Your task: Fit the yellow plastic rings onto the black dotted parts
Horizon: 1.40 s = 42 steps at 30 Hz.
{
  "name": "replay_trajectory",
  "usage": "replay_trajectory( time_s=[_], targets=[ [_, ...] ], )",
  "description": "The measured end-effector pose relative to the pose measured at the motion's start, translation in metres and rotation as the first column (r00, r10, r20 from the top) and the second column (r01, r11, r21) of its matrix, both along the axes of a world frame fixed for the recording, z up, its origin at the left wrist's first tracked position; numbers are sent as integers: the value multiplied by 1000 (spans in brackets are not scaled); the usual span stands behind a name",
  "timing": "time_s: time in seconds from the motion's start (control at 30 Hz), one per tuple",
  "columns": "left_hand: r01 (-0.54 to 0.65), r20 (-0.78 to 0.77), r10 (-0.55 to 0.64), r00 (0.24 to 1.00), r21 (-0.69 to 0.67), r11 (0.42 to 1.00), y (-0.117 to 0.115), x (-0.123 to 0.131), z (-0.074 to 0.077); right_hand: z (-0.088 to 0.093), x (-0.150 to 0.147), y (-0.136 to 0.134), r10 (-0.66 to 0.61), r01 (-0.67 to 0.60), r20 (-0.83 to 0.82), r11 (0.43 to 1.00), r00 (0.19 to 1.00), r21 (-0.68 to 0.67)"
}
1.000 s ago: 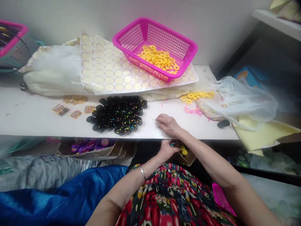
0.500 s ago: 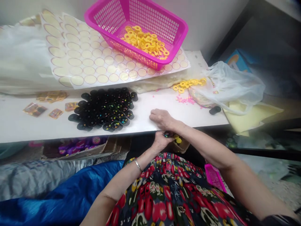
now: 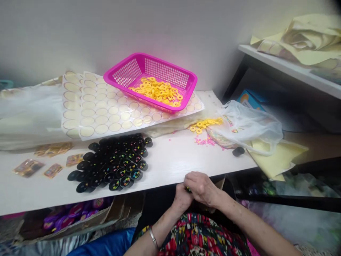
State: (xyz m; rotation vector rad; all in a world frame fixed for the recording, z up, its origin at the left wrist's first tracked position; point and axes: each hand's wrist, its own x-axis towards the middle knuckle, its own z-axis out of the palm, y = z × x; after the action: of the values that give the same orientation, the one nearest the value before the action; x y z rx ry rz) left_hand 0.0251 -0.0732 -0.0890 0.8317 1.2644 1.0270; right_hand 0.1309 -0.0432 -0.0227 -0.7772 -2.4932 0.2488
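Just below the front edge of the white table (image 3: 170, 163), my two hands meet over my lap. My left hand (image 3: 181, 200) is closed round a small dark thing, mostly hidden; only a speck of yellow shows. My right hand (image 3: 202, 186) lies over it with fingers curled and pressed onto the same thing. A cluster of several black caps (image 3: 113, 164) with coloured dots inside stands on the table to the left of my hands. A pink basket (image 3: 125, 73) of yellow rings (image 3: 157, 90) rests at the back on sheets of round stickers (image 3: 106, 113).
Loose yellow rings (image 3: 205, 124) and pink beads (image 3: 204, 141) lie by a clear plastic bag (image 3: 247, 124) at the right. One black cap (image 3: 238, 152) lies apart there. Small foil packets (image 3: 39, 165) sit at the left. A box of purple items (image 3: 74, 213) is under the table.
My right hand has left the table top and come down onto my left hand. The view has tilted upward, so the table sits lower in the picture.
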Motion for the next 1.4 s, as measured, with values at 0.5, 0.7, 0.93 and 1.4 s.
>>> replay_trajectory(
  time_s=[0.5, 0.7, 0.93, 1.4],
  targets=[
    [55, -16, -54, 998, 4, 999, -4, -4, 3, 9, -20, 185, -627, 648, 440, 751, 643, 124],
    [88, 8, -88, 996, 10, 996, -5, -2, -3, 3, -15, 186, -650, 677, 431, 727, 626, 114],
    [79, 13, -79, 997, 27, 997, -3, -1, -1, 13, -15, 184, -554, 571, 478, 811, 681, 128],
    [85, 6, -85, 996, -8, 996, -6, 0, -6, 15, -70, 169, -432, 487, 407, 873, 805, -37]
  ],
)
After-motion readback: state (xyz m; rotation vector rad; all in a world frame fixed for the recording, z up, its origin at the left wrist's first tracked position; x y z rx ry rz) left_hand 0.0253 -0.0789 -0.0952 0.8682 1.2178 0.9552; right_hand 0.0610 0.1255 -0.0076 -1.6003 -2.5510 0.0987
